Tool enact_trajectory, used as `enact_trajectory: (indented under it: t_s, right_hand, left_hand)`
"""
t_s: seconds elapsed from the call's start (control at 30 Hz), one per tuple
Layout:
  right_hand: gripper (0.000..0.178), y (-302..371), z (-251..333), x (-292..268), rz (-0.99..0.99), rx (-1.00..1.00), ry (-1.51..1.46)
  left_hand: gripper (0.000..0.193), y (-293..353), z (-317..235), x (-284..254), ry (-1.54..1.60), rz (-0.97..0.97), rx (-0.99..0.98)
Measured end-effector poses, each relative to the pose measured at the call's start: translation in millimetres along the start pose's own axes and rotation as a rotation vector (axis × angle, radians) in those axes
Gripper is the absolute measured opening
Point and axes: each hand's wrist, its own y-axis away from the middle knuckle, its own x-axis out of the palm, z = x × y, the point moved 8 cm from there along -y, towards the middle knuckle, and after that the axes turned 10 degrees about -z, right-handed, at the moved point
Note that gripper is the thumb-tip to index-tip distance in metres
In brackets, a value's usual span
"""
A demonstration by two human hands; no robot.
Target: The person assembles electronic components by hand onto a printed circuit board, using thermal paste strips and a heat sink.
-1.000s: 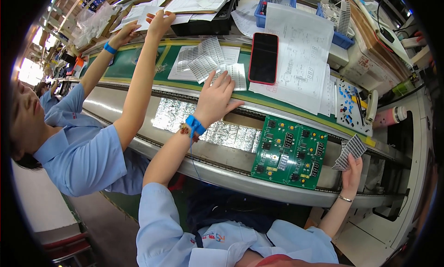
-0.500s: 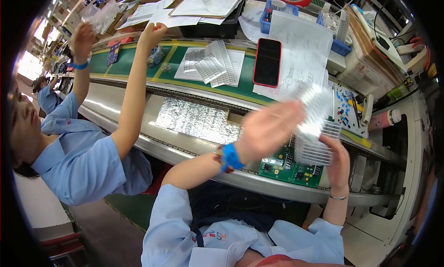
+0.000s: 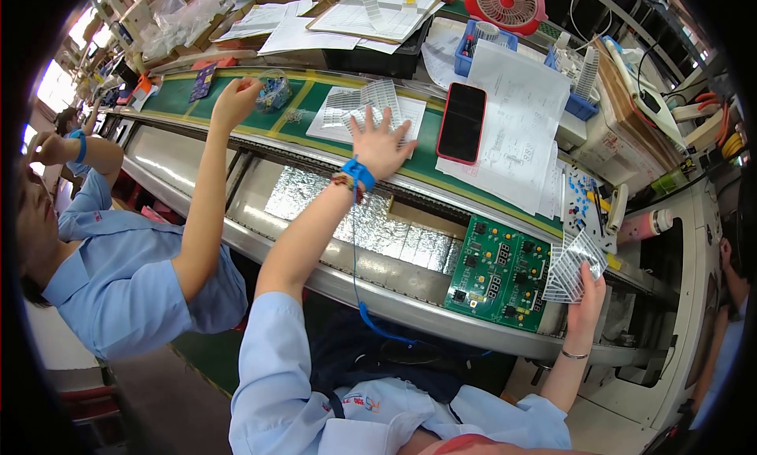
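My left hand (image 3: 382, 146), fingers spread, reaches over the belt and lies on or just above the strip sheets (image 3: 381, 97). Those sheets, see-through with rows of pale strips, rest on white paper (image 3: 412, 112). A blue wrist strap with a thin cord is on that wrist. At the right, my right hand (image 3: 588, 296) grips a few similar strip sheets (image 3: 569, 272), thumb on top. Just left of it, a green circuit board (image 3: 498, 272) with several digit displays and small buttons lies across the metal rails.
A black phone with a red edge (image 3: 462, 124) lies on printed papers (image 3: 509, 112). A tray of small blue parts (image 3: 585, 203) and a pink bottle (image 3: 648, 225) are at the right. A co-worker's hand (image 3: 236, 102) is near a clear tub (image 3: 273, 91) at the left.
My left hand has swung left and away, from the sheets at my right hand to those on the white paper. My right hand has drawn slightly right, uncovering the circuit board.
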Motion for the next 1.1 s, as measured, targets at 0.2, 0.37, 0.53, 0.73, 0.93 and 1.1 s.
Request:
enact_trajectory:
  t_s: [0.2,0.37,0.53,0.73,0.93,1.1]
  right_hand:
    - [0.024,5.0,4.5,-12.4,-0.03,-0.009,0.027]
    - [0.025,9.2,5.6,-11.3,-0.054,-0.003,0.033]
    - [0.027,7.7,4.4,-15.4,-0.047,0.007,0.057]
    - [0.025,11.3,3.1,-13.0,-0.034,0.049,0.058]
    - [0.026,16.7,-0.6,-10.3,-0.035,0.054,0.044]
    - [0.026,18.7,5.7,-21.8,-0.067,0.041,0.041]
  left_hand:
    - [0.041,-6.9,73.3,9.9,0.079,0.033,-0.009]
    - [0.033,-14.8,111.4,7.9,0.012,-0.009,0.11]
    - [0.052,-7.2,77.2,11.1,0.058,0.06,0.101]
    - [0.062,-13.9,97.0,42.8,-0.032,0.142,-0.119]
    - [0.07,-42.6,120.9,65.4,-0.097,0.114,-0.519]
    - [0.069,-56.2,97.4,61.8,-0.114,-0.118,-0.435]
